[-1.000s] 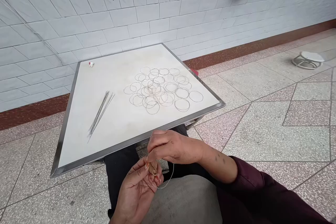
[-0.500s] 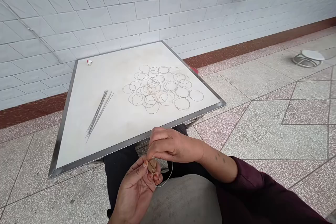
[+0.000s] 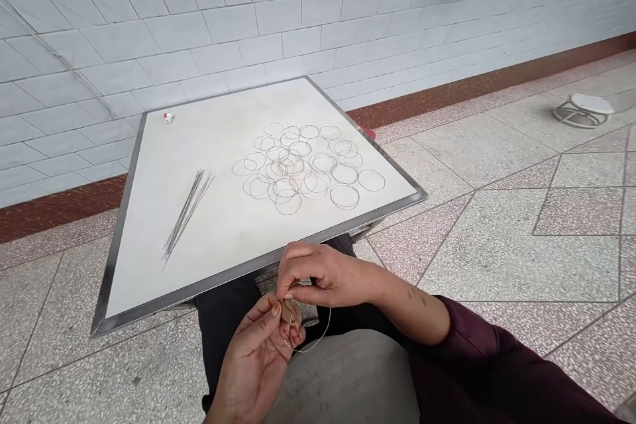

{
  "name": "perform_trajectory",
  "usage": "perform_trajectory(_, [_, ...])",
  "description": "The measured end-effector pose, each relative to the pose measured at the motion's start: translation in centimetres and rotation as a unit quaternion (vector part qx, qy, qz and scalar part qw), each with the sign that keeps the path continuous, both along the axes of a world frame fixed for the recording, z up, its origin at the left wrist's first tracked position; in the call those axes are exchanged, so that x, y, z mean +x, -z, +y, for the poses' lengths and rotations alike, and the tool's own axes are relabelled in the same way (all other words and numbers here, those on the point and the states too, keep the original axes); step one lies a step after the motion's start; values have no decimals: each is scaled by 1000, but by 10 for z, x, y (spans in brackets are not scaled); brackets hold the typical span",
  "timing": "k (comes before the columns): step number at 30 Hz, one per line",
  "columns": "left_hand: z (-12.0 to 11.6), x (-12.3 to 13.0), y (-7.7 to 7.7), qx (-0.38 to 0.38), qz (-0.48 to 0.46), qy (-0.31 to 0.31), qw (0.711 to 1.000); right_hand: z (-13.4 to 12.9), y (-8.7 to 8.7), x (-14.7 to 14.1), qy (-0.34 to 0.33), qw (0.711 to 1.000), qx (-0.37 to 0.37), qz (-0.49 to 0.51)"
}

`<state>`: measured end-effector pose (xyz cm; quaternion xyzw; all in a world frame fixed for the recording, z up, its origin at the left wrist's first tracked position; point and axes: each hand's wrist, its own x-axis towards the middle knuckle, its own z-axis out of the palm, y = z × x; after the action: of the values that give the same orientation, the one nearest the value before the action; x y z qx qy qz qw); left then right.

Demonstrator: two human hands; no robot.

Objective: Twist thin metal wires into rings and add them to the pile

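Note:
My left hand [image 3: 253, 361] lies palm up low in the view, its fingers curled around a small tan wrapped piece [image 3: 288, 311] that shows a tiny ring on its face. A thin wire loop [image 3: 314, 348] hangs from that piece below my hands. Above it my right hand [image 3: 318, 275] reaches in from the maroon sleeve [image 3: 462, 338], with thumb and fingertips pinched at the wire by the piece. On the white steel-rimmed board [image 3: 258, 266] in front of me lie many overlapping wire rings [image 3: 344, 197] and a fan of straight thin wires [image 3: 187, 215], all beyond reach of my fingertips.
A tiny white and red item [image 3: 169, 117] sits at the board's far corner. My dark trousers [image 3: 223, 324] and a grey lap cloth [image 3: 348, 377] lie beneath my hands. A white tiled wall and terrazzo floor surround the board, with a low round stand [image 3: 581, 111] at the right.
My right fingers have lifted slightly and shifted on the wire, showing more of the tan piece. My left hand has turned a little. The view has moved slightly.

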<state>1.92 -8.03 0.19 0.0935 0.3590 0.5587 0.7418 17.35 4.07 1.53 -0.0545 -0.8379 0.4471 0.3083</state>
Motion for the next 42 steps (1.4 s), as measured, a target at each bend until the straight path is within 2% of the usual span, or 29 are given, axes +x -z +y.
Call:
perform_trajectory(8, [-2,-1,-1,0,4,7,1000,1,2,2,-18,1000,17,-10])
perform_trajectory(17, [-4,0,2,26,-13,25,999,2,9,1,-23,990,139,28])
perform_trajectory(20, [-5,0,3,30,-2,25,999,4,9,-1,-16,988,149,30])
perform_trajectory(22, [-6,0,3,31,21,21,999,5,8,-1,-13,992,120,26])
perform_trajectory(28, [-9,-3,2,49,111,36,992,3,4,8,-46,997,-52,-45])
perform_trajectory(33, [-11,-9,0,97,234,69,965,2,0,12,-61,990,-81,-99])
perform_trajectory(37, [-13,-14,-1,141,342,107,923,2,0,10,-92,985,-81,-118])
perform_trajectory(42, [-10,-18,-8,162,458,118,866,2,4,8,-103,983,-81,-129])
